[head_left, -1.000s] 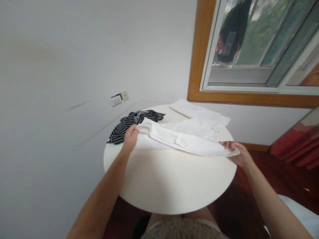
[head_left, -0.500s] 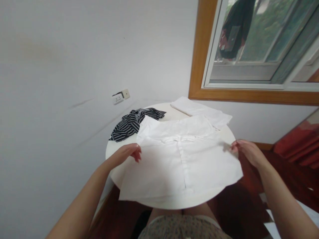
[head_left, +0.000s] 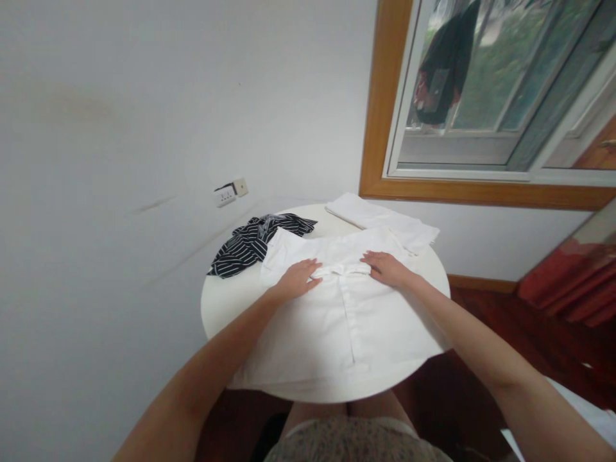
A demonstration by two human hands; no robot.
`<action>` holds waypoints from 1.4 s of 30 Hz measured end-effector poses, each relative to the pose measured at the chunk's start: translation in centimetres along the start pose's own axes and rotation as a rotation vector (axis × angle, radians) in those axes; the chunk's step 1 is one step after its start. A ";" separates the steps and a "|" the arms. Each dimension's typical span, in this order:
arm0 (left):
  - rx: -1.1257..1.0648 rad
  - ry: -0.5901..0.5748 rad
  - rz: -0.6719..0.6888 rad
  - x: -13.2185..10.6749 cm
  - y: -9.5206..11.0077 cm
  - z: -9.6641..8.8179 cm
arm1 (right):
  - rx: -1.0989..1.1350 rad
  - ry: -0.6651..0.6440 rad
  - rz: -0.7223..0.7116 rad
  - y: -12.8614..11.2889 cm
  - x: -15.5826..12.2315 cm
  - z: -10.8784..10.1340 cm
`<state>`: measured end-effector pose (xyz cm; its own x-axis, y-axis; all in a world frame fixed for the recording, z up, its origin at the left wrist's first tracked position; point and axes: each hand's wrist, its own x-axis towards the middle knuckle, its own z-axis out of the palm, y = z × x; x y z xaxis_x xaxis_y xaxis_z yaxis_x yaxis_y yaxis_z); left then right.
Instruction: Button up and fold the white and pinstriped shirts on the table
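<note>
A white garment, which looks like a skirt (head_left: 308, 333), lies spread over the round table, its lower edge reaching the table's front rim. Across its upper part runs a gathered band (head_left: 339, 270) with a seam going down from the middle. My left hand (head_left: 297, 280) rests flat at the left end of this band, fingers stretched out. At the band's right end lies my right hand (head_left: 385, 268), also flat with its fingers extended. Neither hand grips the cloth.
The round white table (head_left: 219, 308) stands against the wall. A black-and-white striped cloth (head_left: 250, 247) is bunched at its back left. Folded white cloth (head_left: 380, 218) lies at the back right, below the wood-framed window (head_left: 462, 190). A wall socket (head_left: 225, 196) is behind the table.
Both hands have moved inward from the garment's sides and come down onto its gathered band. The garment's right side now lies lower, near the table edge.
</note>
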<state>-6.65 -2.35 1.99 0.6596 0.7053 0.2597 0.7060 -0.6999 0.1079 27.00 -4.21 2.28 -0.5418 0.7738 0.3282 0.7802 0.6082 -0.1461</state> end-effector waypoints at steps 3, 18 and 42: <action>0.039 0.008 -0.030 -0.4 1.0 0.3 | 0.054 0.008 0.009 -0.1 -0.5 0.2; -0.038 0.241 -0.252 0.7 6.7 -10.4 | -0.063 0.152 0.256 -3.0 -0.6 -10.7; 0.054 0.155 -0.253 3.0 2.0 2.9 | 0.076 0.032 -0.040 -3.5 2.8 2.9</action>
<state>-2.54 -1.26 0.19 0.4165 0.8281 0.3753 0.8584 -0.4941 0.1376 21.85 -3.60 0.96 -0.5609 0.7434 0.3644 0.7317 0.6510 -0.2019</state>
